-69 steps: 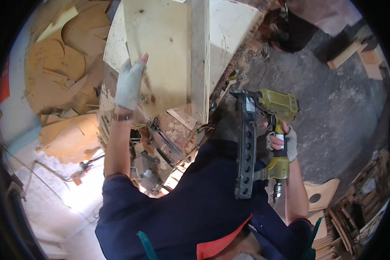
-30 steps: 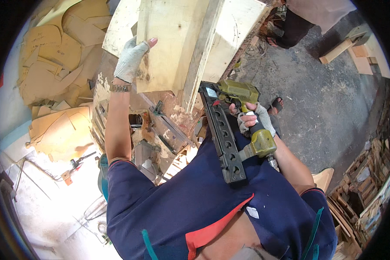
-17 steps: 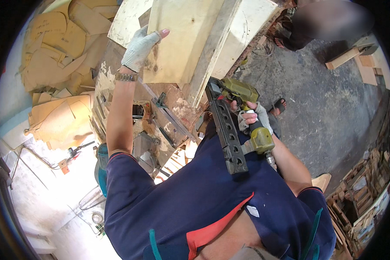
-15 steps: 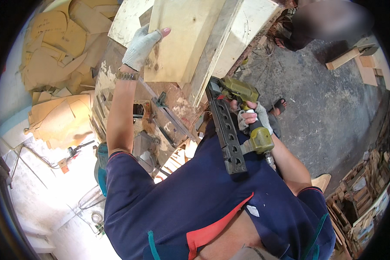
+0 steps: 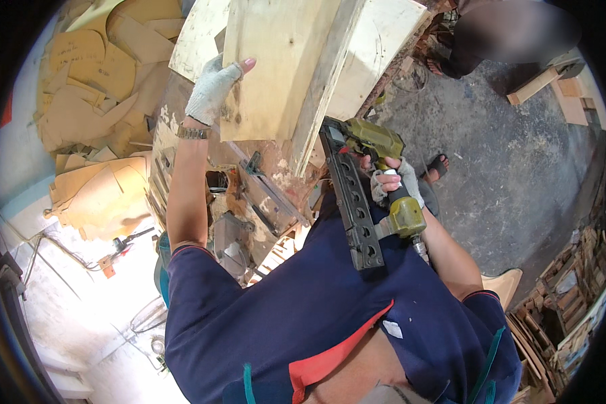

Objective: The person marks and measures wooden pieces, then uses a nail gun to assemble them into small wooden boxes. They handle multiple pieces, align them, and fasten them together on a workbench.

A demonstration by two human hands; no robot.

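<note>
My left hand (image 5: 213, 91), in a white knitted glove with the thumb tip bare, grips the left edge of a pale plywood board (image 5: 266, 74). The thumb lies on top of the board; the other fingers are mostly hidden at its edge. In front of my chest, my right hand (image 5: 396, 183), also gloved, is closed round the handle of a yellow-green nail gun (image 5: 376, 137). The gun's long black magazine (image 5: 352, 202) slants down across my shirt. Its nose is close to the near end of a narrow wood strip (image 5: 316, 111) along the board's right side; contact cannot be made out.
Another pale panel (image 5: 377, 50) lies under the board on the cluttered workbench (image 5: 175, 94). A metal bar clamp (image 5: 266, 182) lies nearer me. Plywood offcuts (image 5: 81, 94) are heaped at the left, scrap wood (image 5: 565, 296) at the right. Another person (image 5: 464, 54) is at the far right.
The board and the strip beside it have slid a little toward me, with my left hand moving along. The nail gun and my right hand have stayed almost in place.
</note>
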